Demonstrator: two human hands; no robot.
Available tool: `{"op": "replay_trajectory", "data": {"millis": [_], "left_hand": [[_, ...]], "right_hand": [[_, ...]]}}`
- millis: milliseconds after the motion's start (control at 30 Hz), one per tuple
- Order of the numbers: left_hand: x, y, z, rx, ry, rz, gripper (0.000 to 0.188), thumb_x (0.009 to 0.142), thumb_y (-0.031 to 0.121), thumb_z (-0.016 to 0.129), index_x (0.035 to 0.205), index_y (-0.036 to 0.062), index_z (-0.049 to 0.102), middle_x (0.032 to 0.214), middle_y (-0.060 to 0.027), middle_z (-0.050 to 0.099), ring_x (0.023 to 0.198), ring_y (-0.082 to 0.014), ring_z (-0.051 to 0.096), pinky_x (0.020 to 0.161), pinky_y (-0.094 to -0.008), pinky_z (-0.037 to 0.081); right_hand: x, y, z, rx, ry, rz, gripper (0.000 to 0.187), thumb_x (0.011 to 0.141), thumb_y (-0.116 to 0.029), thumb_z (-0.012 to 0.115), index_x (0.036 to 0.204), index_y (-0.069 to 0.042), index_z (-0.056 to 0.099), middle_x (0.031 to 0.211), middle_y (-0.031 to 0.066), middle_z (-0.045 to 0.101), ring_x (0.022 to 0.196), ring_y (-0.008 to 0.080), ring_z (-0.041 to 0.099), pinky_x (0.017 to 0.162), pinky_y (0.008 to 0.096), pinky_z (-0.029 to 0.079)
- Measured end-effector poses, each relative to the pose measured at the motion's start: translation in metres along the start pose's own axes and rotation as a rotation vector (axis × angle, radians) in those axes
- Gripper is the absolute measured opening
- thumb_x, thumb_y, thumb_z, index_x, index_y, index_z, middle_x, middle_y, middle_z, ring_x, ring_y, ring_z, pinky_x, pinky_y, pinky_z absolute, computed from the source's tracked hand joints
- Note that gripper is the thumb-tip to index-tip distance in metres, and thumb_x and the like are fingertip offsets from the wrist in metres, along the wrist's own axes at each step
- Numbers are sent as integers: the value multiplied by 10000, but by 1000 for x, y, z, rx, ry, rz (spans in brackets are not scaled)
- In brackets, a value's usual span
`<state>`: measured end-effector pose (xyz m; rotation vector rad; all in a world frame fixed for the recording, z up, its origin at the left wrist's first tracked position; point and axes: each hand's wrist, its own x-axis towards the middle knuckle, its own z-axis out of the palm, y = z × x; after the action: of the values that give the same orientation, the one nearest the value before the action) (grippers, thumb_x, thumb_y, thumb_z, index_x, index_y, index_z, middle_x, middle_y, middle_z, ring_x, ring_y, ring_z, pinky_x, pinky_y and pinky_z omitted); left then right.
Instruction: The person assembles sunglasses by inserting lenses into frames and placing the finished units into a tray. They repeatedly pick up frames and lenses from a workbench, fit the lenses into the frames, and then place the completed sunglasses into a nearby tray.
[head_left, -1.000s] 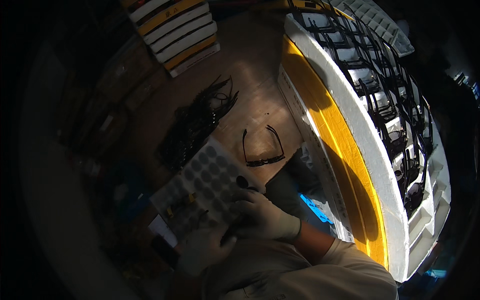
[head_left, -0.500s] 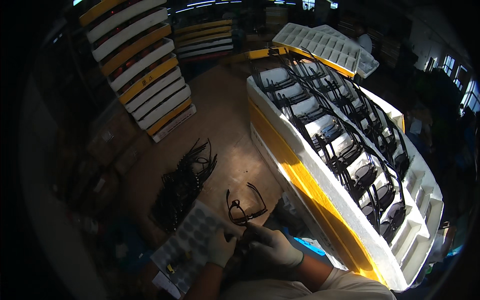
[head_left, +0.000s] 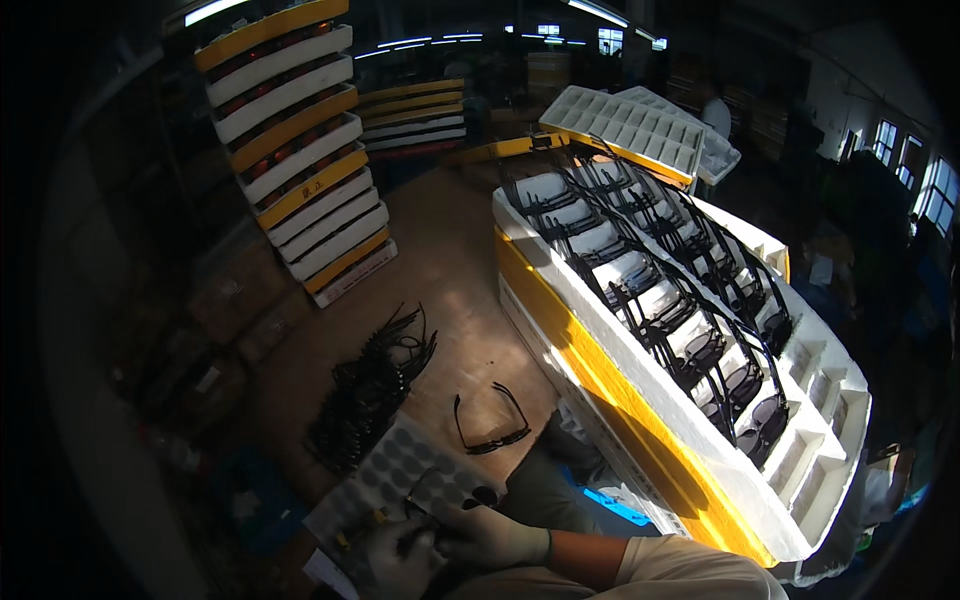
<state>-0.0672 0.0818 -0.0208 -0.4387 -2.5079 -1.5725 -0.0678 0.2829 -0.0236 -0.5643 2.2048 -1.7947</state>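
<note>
We now have dark eyewear (head_left: 486, 496) drawn back over the dotted sheet (head_left: 398, 458), so handling looks close-in. Right hand (head_left: 490, 537) pinches it; left hand's (head_left: 400, 553) grip, we can't tell

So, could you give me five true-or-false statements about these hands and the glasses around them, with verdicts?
1. The right hand wears a pale glove. True.

2. The left hand is held far from the right one. False: they are close together.

3. The loose glasses beyond the sheet lie with their arms folded. False: the arms are spread open.

4. The black pile is to the left of those glasses. True.

5. The big tray of glasses stands to the left of the hands. False: it is on the right.
</note>
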Motion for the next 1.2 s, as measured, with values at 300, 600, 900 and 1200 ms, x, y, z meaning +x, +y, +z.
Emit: {"op": "replay_trajectory", "data": {"millis": [300, 600, 900, 1200], "left_hand": [[-30, -3, -24, -908, -76, -638, 213, 984, -41, 553, 1160, 18, 657, 998, -60, 702, 781, -145, 677, 644, -270, 579], [-29, 34, -37, -493, -57, -273, 108, 977, 10, 618, 1005, -7, 720, 889, -33, 705, 775, -120, 642, 682, -289, 521], [-35, 18, -52, -116, -182, 55, 161, 973, 113, 611, 1060, -3, 680, 878, -80, 696, 762, -160, 671, 682, -319, 549], [-28, 7, -35, -126, -86, 53, 186, 925, 79, 670, 1088, -11, 676, 972, -125, 691, 826, -211, 681, 681, -316, 517]], "right_hand": [[-6, 5, 13, 66, -161, -77, 271, 993, -145, 627, 1215, 5, 663, 990, 203, 721, 930, 311, 708, 846, 391, 544], [-7, -15, 21, -40, -67, -99, 195, 967, -130, 639, 1104, 6, 670, 950, 212, 684, 891, 376, 678, 804, 424, 534], [-1, -33, 10, -26, -91, -255, 145, 959, -138, 657, 989, 2, 641, 809, 199, 655, 733, 358, 652, 676, 427, 514], [0, -18, 17, -89, -115, -122, 177, 908, -142, 669, 1031, -15, 659, 811, 231, 678, 778, 410, 684, 710, 441, 545]]}}
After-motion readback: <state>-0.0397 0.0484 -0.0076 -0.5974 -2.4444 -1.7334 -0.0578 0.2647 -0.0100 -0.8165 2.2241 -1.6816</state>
